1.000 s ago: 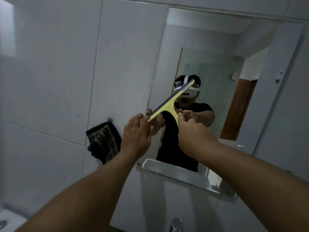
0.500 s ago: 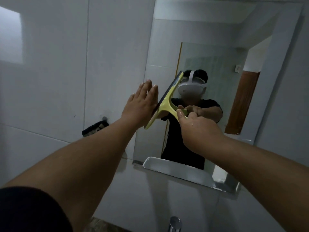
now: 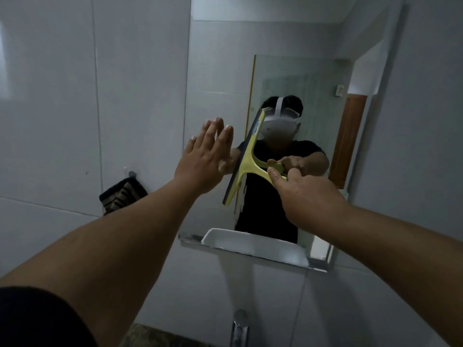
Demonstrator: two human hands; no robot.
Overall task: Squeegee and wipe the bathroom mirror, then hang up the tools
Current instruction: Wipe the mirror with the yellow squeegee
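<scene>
Since a second ago our yellow plastic squeegee (image 3: 246, 161) swung near-vertical; right hand (image 3: 304, 190) grips its handle, left hand (image 3: 206, 160) opened flat beside the frameless wall mirror's (image 3: 300, 58) left edge: stroke starting.

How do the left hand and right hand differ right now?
The left hand is open and flat, fingers up, holding nothing; the right hand is closed on the squeegee handle. The left hand sits by the mirror edge, left of the blade; the right hand is lower and right. Both are bare and raised toward the mirror.
</scene>
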